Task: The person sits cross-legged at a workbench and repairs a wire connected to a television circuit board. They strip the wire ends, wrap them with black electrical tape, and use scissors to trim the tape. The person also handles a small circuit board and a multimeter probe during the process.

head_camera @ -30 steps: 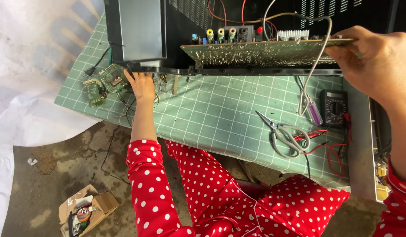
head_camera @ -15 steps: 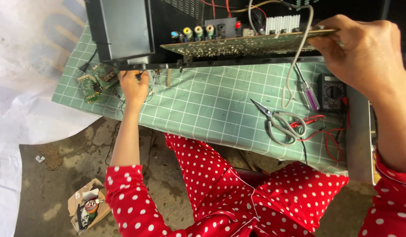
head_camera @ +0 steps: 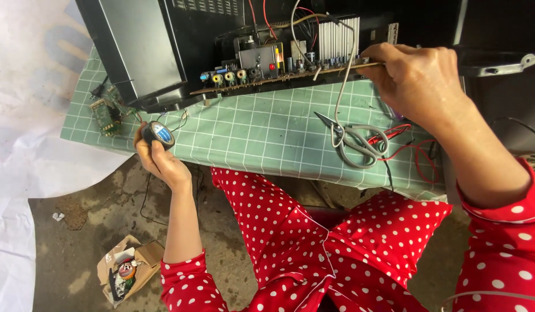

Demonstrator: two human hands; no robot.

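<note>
The left hand (head_camera: 162, 162) closes its fingers around a glossy black tape roll (head_camera: 158, 133) with a blue core, at the worktop's (head_camera: 262, 138) near edge. The right hand (head_camera: 420, 81) pinches the circuit board's (head_camera: 290, 72) thin flat edge, which is crowded with coloured sockets and metal fins; grey steel scissors (head_camera: 354, 138) lie on the gridded green mat.

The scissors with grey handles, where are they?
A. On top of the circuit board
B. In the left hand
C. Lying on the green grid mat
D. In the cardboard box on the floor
C: the scissors lie flat on the green grid mat, below the right hand that grips the circuit board; the left hand holds a roll of black tape instead.
</note>
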